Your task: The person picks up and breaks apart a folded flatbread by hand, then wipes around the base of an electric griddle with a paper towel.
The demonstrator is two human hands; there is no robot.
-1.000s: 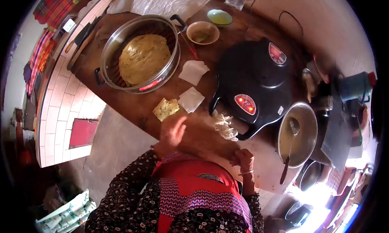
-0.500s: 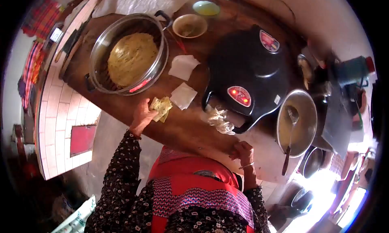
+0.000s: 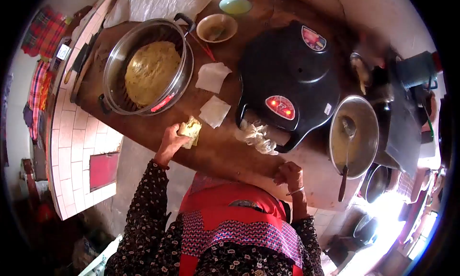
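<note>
My left hand grips a folded piece of yellow pancake over the table's front edge, thumb and fingers closed round its left side. My right hand rests near the table edge, fingers curled in, with nothing visible in it. A large round pancake lies on a rack in the steel steamer pot at the left. Two white paper napkins, a near one and a far one, lie beyond the held piece. Right of them is a closed black electric griddle with red lights lit.
A crumpled plastic bag sits against the griddle handle. To the right, a steel bowl of batter holds a ladle. At the back stand a bowl and a pale green dish; plastic sheeting lies behind the pot.
My left hand has turned slightly, tilting the folded pancake more upright. My right hand stays near the table edge, still curled. The whole view has shifted a little.
</note>
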